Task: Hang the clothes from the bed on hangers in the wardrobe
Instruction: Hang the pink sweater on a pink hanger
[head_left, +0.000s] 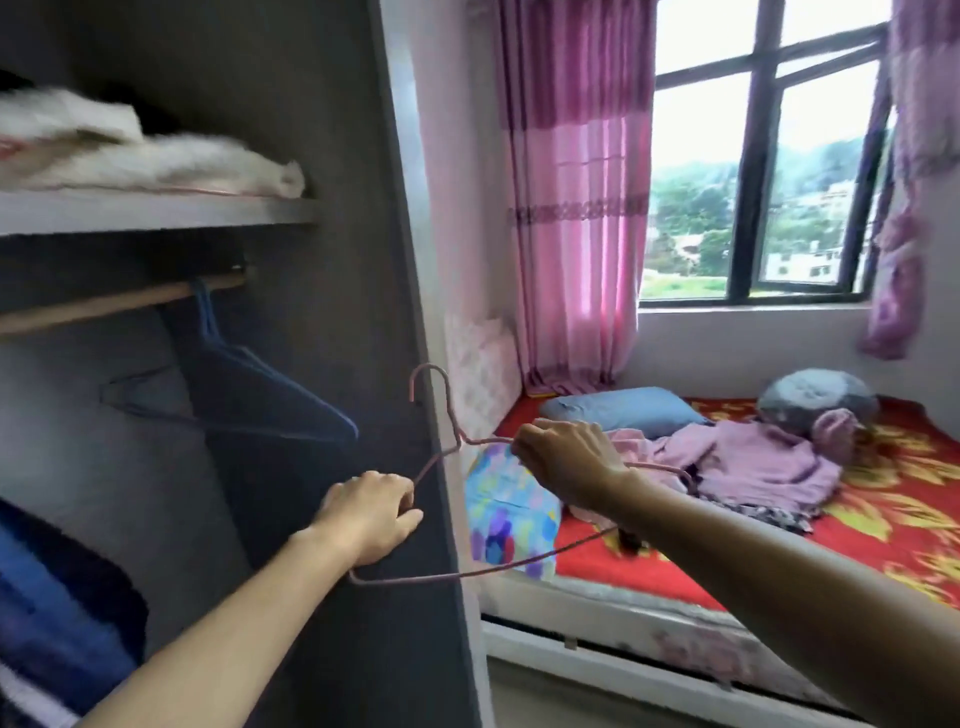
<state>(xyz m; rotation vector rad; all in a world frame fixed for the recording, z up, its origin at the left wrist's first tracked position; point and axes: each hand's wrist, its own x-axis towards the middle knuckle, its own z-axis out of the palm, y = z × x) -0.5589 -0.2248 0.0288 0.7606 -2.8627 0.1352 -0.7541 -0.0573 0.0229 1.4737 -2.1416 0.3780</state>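
Several blue hangers (270, 395) dangle from the wooden rod (104, 304) inside the wardrobe (322, 156), under a shelf (156, 210) of white fluffy bedding. Just in front of the wardrobe's side panel, the left hand (369, 519) curls its fingers round the left shoulder of a pink wire hanger (452, 413). The right hand (566, 457) pinches the hanger's right shoulder, fingertips pressed together on the wire. Further right, crumpled pink clothes (753, 457) lie on the red-covered bed (883, 499) below the window (758, 156).

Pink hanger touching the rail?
Apart. Head view: left hand and right hand hold the pink hanger well below the rail, clear gap between.
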